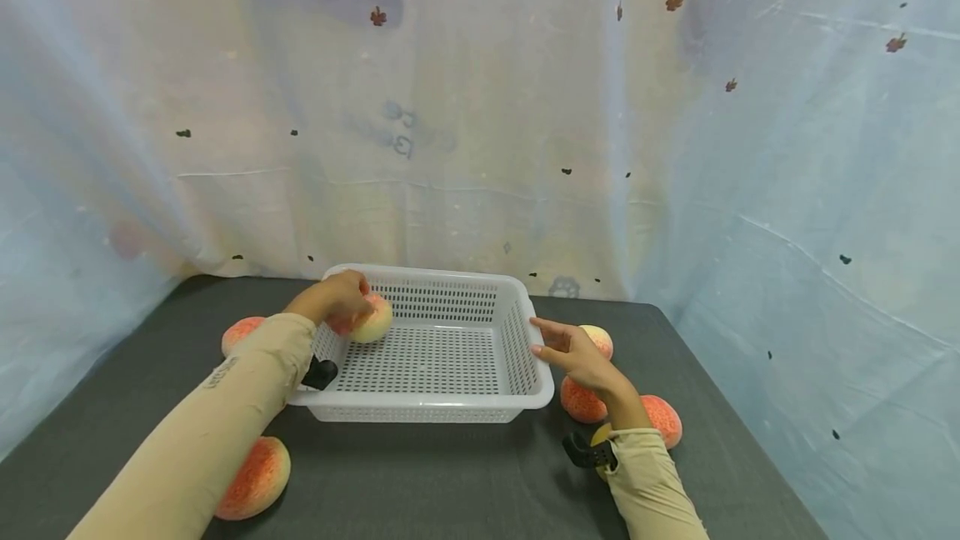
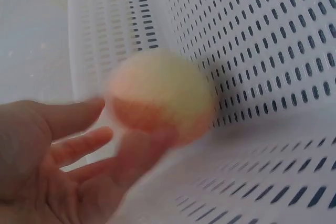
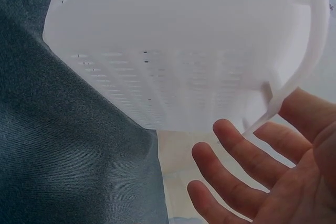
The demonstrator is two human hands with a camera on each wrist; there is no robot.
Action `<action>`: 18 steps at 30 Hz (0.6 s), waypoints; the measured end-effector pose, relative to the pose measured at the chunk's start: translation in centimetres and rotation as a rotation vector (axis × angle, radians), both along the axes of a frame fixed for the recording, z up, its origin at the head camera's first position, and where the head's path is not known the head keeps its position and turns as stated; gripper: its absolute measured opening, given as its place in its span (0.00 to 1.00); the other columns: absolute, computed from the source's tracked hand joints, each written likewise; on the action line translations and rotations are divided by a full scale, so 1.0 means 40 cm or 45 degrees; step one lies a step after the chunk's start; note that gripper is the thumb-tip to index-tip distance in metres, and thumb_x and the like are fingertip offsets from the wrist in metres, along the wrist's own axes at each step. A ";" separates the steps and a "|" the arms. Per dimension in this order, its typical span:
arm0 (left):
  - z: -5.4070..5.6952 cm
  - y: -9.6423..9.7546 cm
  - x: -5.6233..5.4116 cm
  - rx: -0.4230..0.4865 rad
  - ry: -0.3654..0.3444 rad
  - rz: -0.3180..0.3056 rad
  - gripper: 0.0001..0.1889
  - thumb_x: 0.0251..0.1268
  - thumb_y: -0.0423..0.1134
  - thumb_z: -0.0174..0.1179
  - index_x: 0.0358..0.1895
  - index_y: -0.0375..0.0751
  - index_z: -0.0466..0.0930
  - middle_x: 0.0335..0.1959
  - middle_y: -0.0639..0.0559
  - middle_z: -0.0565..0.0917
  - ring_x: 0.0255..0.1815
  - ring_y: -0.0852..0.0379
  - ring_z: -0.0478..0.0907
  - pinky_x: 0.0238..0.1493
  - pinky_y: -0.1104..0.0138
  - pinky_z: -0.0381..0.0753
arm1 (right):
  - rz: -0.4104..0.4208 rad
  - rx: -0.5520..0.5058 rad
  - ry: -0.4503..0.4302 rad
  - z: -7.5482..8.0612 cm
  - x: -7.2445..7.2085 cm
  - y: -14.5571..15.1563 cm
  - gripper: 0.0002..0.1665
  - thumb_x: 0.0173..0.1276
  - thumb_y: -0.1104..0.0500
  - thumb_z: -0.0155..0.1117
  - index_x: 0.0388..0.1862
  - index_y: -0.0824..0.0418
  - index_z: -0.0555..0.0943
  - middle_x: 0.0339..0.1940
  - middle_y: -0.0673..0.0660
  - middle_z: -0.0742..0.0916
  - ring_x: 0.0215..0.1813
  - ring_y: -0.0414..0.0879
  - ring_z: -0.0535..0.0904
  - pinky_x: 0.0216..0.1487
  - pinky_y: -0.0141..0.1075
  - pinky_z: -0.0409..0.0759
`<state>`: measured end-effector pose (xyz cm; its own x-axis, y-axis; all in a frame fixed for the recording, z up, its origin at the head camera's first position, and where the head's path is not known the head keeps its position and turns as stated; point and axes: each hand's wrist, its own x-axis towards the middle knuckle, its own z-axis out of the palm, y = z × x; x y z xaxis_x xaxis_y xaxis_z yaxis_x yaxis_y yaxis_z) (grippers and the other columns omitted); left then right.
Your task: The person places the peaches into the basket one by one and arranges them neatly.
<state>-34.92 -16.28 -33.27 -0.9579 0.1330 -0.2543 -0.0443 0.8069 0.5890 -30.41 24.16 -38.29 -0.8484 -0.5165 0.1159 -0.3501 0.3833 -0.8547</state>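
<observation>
In the head view a white perforated plastic basket stands on the dark table. Inside its left end my left hand holds a yellow-and-red peach between thumb and fingers; the peach is blurred in the left wrist view. A reddish patch under this hand is partly hidden, and I cannot tell whether it belongs to another peach. My right hand grips the basket's right rim, thumb and index finger at its edge. The right wrist view shows its other fingers spread below the rim.
Right of the basket several peaches lie around my right forearm, some partly hidden. Two more lie on the left: one peach beside the basket, another peach by my left sleeve. A pale plastic curtain hangs behind the dark table.
</observation>
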 end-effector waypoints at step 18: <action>0.028 -0.017 0.012 0.001 -0.087 -0.045 0.31 0.79 0.46 0.51 0.71 0.24 0.59 0.68 0.23 0.67 0.44 0.38 0.85 0.40 0.57 0.88 | -0.017 0.000 -0.018 0.005 0.009 -0.003 0.39 0.78 0.61 0.58 0.79 0.72 0.55 0.72 0.75 0.73 0.68 0.67 0.77 0.67 0.58 0.76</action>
<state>-34.44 -16.98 -32.17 -0.9330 0.1668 -0.3188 -0.0557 0.8084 0.5860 -30.04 24.04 -38.08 -0.8568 -0.5051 0.1039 -0.3330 0.3881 -0.8593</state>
